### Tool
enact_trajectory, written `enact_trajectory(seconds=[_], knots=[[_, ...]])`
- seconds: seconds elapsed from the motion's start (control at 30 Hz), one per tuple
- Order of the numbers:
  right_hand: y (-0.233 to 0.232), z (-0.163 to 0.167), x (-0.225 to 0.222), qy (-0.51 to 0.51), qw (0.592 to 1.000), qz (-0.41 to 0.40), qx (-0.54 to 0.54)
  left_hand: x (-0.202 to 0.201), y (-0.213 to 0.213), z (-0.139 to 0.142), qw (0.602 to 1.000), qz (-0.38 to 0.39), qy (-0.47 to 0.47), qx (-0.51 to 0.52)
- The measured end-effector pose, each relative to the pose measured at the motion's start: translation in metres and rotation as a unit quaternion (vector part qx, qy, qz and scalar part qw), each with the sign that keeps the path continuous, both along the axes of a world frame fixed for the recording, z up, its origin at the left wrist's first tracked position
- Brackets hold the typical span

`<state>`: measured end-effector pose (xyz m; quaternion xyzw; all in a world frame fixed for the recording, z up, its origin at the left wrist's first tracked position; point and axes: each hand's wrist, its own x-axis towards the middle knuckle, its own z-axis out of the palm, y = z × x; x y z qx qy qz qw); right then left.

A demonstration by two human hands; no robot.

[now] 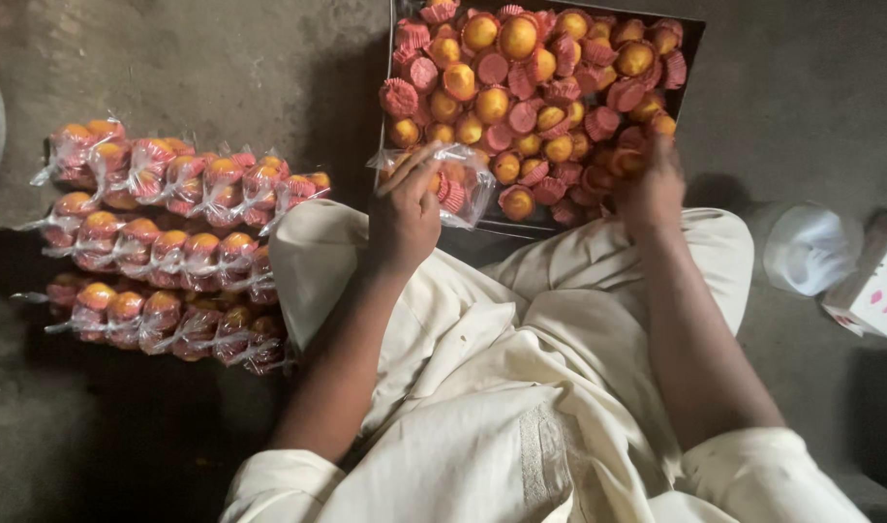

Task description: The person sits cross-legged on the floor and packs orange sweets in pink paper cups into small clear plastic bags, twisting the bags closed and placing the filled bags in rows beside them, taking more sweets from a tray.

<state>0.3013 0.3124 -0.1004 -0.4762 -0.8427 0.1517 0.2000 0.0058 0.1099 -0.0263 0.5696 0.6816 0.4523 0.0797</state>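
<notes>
Left hand (405, 208) gripping clear bag (458, 179), right hand (652, 184) among tray's cupcakes (521, 97), grip apparently hidden.

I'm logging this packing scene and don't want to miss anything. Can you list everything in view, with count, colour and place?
tray: one, dark, top centre on the floor, heaped with loose cupcakes
loose cupcakes: too many to count, yellow-orange in pink-red paper cups, in the tray
clear bag: one, partly filled with cupcakes, at the tray's near edge
packed bags: three rows, exact count unclear, clear with orange cupcakes, floor at left
roll of clear bags: one, whitish, floor at right
box: one, white with pink marks, right edge
floor: grey
left hand: holds the clear bag
right hand: on cupcakes in the tray
</notes>
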Motion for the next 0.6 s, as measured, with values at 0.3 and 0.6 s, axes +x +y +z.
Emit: enact_trajectory(seconds=[0.3, 0.6], knots=[[-0.011, 0.004, -0.025, -0.045, 0.992, 0.001, -0.115, 0.004, 0.018, 0.002, 1.0, 0.011, 0.014, -0.006], [0.039, -0.004, -0.058, 0.078, 0.992, -0.098, -0.028, 0.017, 0.025, 0.003, 0.999, -0.026, -0.012, -0.035]])
